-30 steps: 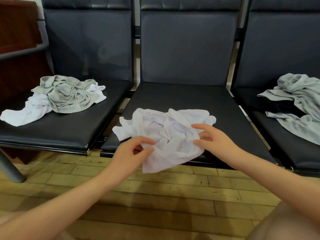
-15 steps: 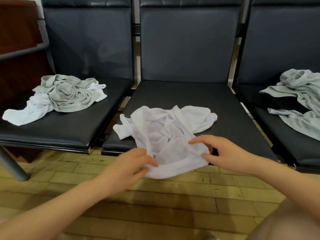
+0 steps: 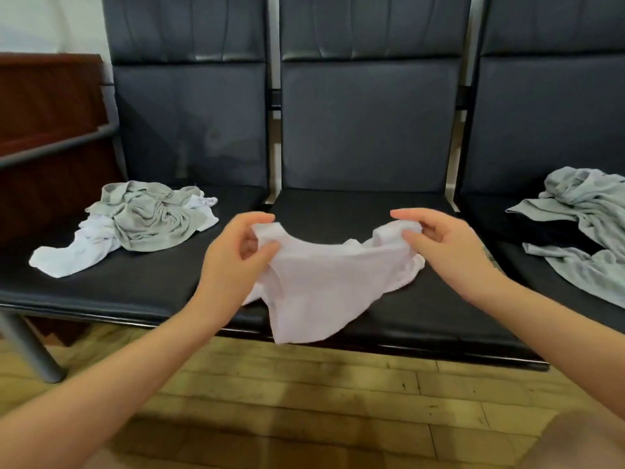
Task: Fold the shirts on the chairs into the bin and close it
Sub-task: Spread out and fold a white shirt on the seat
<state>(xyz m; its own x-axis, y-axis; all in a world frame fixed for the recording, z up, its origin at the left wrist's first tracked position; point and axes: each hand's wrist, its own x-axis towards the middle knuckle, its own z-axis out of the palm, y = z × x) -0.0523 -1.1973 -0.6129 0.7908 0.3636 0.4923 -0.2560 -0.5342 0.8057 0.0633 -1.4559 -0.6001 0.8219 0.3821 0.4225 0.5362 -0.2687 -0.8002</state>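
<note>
Up off the seat (image 3: 365,211) comes the white shirt (image 3: 324,282).
Left hand (image 3: 236,258) and right hand (image 3: 449,245) each pinch its top edge.

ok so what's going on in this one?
A person is holding up a white shirt over the middle chair, left hand and right hand each pinching a shoulder beside the neckline. It hangs spread out, not yet folded. A grey shirt lies on another white one on the left chair, and more grey clothing on the right chair. No bin in view.
</note>
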